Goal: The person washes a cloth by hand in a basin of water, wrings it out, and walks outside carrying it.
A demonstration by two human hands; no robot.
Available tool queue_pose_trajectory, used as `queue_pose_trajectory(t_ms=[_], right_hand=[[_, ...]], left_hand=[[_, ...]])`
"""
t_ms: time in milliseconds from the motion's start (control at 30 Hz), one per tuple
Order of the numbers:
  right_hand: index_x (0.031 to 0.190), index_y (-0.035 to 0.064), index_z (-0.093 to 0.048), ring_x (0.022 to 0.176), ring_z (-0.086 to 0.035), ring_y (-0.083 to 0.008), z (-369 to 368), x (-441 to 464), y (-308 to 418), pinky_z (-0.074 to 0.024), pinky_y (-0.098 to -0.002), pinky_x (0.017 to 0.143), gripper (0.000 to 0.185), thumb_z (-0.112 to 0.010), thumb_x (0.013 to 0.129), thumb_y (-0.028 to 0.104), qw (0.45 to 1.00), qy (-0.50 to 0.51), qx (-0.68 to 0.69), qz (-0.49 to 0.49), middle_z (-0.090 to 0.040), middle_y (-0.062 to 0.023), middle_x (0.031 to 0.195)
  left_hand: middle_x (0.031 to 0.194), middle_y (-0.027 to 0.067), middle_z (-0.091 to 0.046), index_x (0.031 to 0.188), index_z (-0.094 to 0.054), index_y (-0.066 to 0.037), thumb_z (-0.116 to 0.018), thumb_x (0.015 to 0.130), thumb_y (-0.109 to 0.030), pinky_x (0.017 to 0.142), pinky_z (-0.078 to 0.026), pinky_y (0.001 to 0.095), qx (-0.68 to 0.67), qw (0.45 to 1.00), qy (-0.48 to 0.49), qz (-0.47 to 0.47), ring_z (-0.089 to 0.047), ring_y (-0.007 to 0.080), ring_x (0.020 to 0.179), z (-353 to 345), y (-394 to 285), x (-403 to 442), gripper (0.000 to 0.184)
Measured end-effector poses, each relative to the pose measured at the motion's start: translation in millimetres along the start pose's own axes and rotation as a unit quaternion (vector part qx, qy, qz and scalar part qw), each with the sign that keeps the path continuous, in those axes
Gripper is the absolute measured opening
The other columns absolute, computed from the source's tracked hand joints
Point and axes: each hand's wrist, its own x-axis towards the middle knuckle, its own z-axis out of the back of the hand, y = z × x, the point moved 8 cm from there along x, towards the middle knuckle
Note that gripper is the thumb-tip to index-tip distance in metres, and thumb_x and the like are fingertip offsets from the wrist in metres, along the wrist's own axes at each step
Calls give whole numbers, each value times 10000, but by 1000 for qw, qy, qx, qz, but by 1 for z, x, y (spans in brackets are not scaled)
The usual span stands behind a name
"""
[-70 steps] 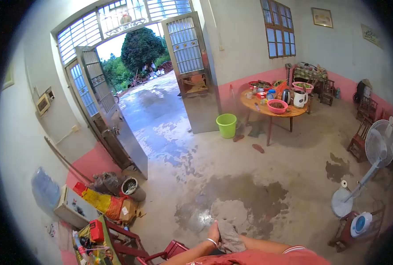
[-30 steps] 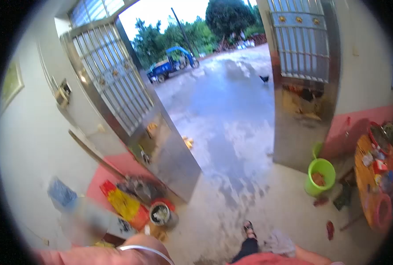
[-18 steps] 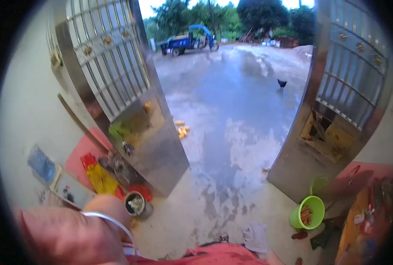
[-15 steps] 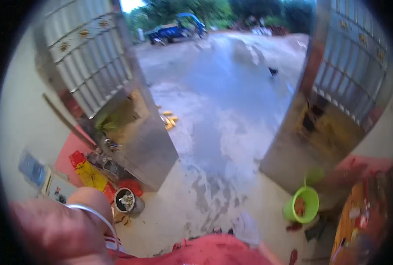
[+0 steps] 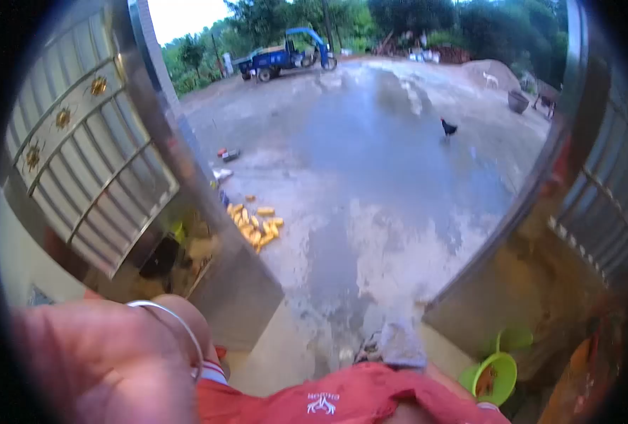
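My left hand point(image 5: 102, 360) is raised close to the camera at the lower left, large and blurred. A silver bangle point(image 5: 169, 318) circles its wrist. The fingers run out of sight, so whether they are spread or closed does not show. Below, my right forearm point(image 5: 445, 380) reaches forward past the red shirt point(image 5: 293, 399) to a grey, cloth-like thing point(image 5: 401, 345). It covers my right hand, and I cannot make out whether it is a worn glove or a held cloth.
Metal door leaves stand open at left point(image 5: 236, 311) and right point(image 5: 498, 304). A green bucket point(image 5: 510, 374) sits at lower right. Outside lie yellow corn cobs point(image 5: 257, 225); a black chicken point(image 5: 448, 128) and a blue three-wheeled truck point(image 5: 279, 62) are on the wet yard.
The view has tilted up and moved nearer the doorway, so more of the yard and the corn shows. The bin and bags at left have left the view. My left hand stays raised.
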Motion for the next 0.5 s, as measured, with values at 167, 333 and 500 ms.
queue_pose_trajectory(t_ms=[167,333,500], right_hand=[[852,93,-543,784,-529,-208,-159,-11,178,-452,-368,646,223,-536,870,315,756,34,-553,348,-560,-22,819],[886,102,-534,777,-520,-170,-94,67,266,-444,-325,645,163,-540,865,263,866,-18,-355,351,-537,-20,824],[920,110,-525,769,-510,-133,-6,115,281,-436,-282,644,119,-543,860,211,944,-155,-100,275,-514,-18,830]], left_hand=[[824,61,-551,909,-531,-85,-541,896,-126,675,-445,366,97,944,210,235,-499,176,670,-105,139,-155,44],[951,42,-552,1118,-521,-61,-549,916,-243,695,-471,280,-203,459,112,858,-537,122,769,-220,151,-567,273],[1148,72,-554,1232,-468,-65,-458,931,-423,791,-488,382,-379,115,129,909,-581,190,896,-331,112,-651,467]])
